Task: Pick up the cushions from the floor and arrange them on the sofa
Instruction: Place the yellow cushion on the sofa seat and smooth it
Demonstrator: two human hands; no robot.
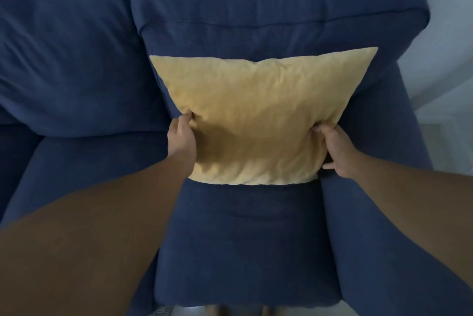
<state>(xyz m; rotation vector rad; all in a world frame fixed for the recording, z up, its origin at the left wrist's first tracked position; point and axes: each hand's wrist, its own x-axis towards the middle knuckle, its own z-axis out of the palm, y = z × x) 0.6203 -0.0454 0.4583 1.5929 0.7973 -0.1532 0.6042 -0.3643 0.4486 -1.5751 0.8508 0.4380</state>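
Note:
A yellow cushion (256,116) leans upright against the back of the dark blue sofa (243,239), on its right-hand seat. My left hand (180,136) grips the cushion's lower left edge, thumb on the front. On the lower right edge, my right hand (335,151) holds it between thumb and fingers, close to the sofa's right armrest (384,213). The cushion's bottom edge rests on the seat.
The sofa's left seat and back cushion (64,59) lie to the left. A pale wall runs behind the sofa, and a strip of light floor (445,116) shows at the right. My feet (238,312) are partly visible below the seat's front edge.

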